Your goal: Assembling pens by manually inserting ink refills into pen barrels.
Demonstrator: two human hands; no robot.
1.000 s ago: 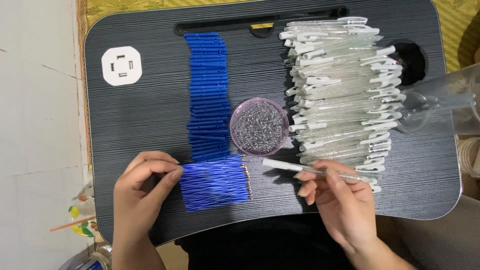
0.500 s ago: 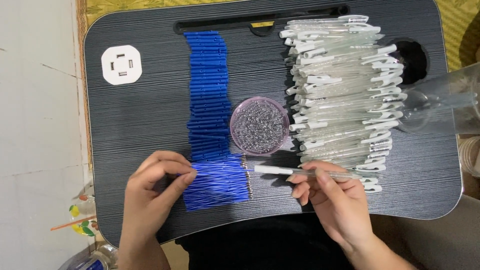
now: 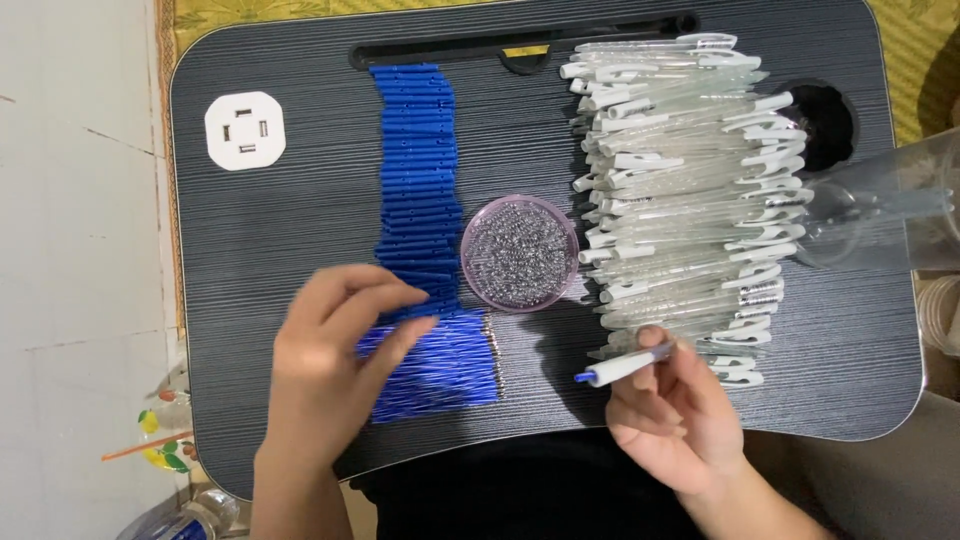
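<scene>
Dark striped tabletop (image 3: 300,220) carries everything. Left hand (image 3: 325,370) rests fingers on the blue refills (image 3: 440,365), partly hiding them (grip loose, holding nothing I can make out). Right hand (image 3: 670,410) pinches a pen (image 3: 625,364) beside the clear barrels (image 3: 680,190), its rear end hidden.

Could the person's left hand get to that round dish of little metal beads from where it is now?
Probably yes: the left hand rests on the blue refills, and the dish sits open just beyond them, nothing covering it.

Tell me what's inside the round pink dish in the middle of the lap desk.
The round pink dish is filled with tiny shiny silver bits, seemingly metal pen tips or springs. They cover its bottom completely, so anything underneath stays hidden.
</scene>
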